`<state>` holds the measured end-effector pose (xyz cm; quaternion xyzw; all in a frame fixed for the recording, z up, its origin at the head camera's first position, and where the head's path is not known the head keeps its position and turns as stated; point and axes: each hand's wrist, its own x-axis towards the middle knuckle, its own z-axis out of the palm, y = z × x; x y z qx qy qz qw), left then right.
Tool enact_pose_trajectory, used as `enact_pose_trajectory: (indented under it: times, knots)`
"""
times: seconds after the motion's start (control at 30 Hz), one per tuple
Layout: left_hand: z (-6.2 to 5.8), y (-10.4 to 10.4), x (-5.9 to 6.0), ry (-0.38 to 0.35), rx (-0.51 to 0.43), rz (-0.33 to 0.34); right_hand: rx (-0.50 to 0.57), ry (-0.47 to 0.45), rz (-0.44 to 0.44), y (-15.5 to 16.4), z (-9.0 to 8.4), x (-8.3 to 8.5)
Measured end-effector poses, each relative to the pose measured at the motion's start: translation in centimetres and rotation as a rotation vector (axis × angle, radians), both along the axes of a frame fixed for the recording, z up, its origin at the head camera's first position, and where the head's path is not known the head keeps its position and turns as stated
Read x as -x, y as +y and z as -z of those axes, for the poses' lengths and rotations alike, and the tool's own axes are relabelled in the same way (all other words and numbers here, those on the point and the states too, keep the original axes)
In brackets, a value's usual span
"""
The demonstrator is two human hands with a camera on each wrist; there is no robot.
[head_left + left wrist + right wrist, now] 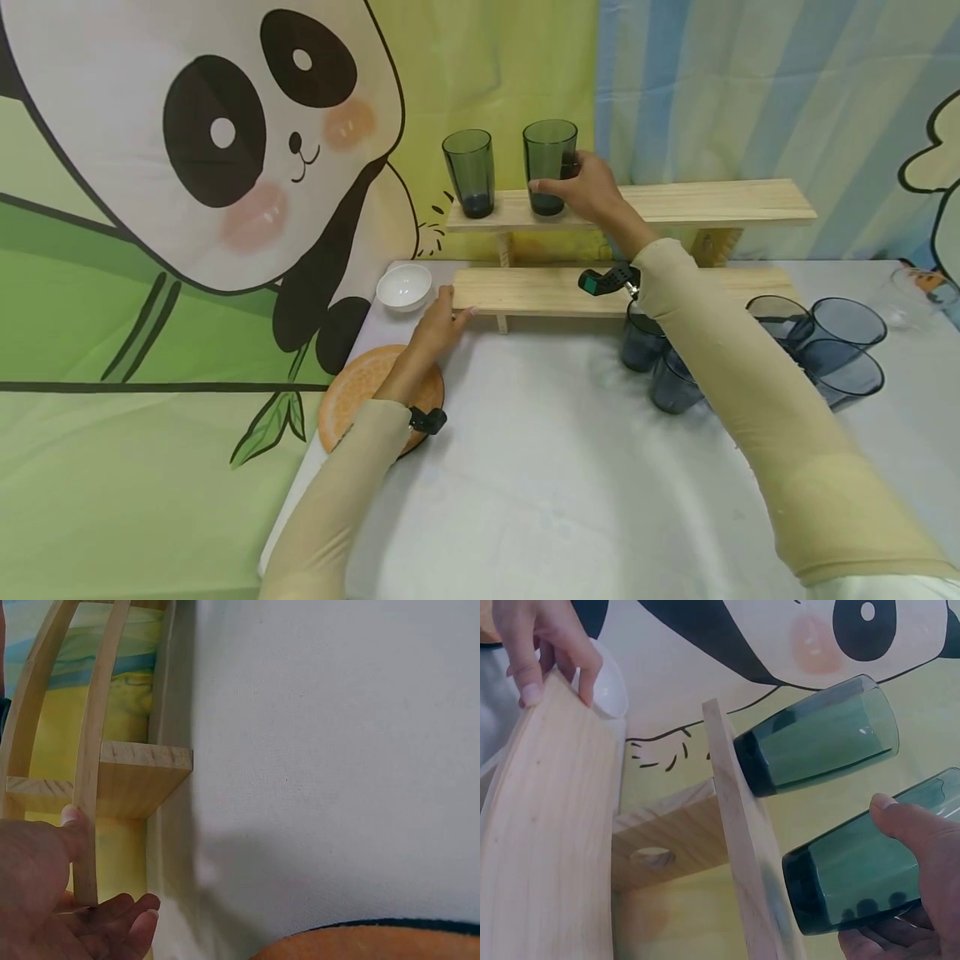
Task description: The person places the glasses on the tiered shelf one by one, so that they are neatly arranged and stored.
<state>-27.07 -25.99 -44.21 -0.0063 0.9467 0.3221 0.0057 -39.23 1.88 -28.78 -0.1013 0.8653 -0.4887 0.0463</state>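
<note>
A two-step wooden shelf (705, 202) stands at the back of the white table (555, 483). On its upper board stand two dark green tumblers. My right hand (581, 190) grips the right tumbler (550, 162), fingers wrapped round its lower part (855, 881), with its base on the board. The left tumbler (468, 171) stands free beside it (817, 739). My left hand (442, 321) holds the left end of the lower board (540, 290), thumb on top and fingers under it (75, 840).
Several blue-grey tumblers (825, 342) are clustered on the table at the right, two more (660, 362) near my right forearm. A small white bowl (404, 286) and an orange-slice mat (360, 392) lie at the left. A panda backdrop hangs behind.
</note>
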Motion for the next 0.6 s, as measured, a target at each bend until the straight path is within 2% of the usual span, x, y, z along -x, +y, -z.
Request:
enact_pose_trajectory:
  times: [0.33,0.6]
  knots:
    - [0.0,0.2,0.1,0.007,-0.006,0.002,0.049,-0.061,0.020,-1.6,0.4,0.6]
    - [0.0,0.1,-0.1,0.006,-0.006,0.004,0.051,-0.006,0.002,-2.2,1.7,0.9]
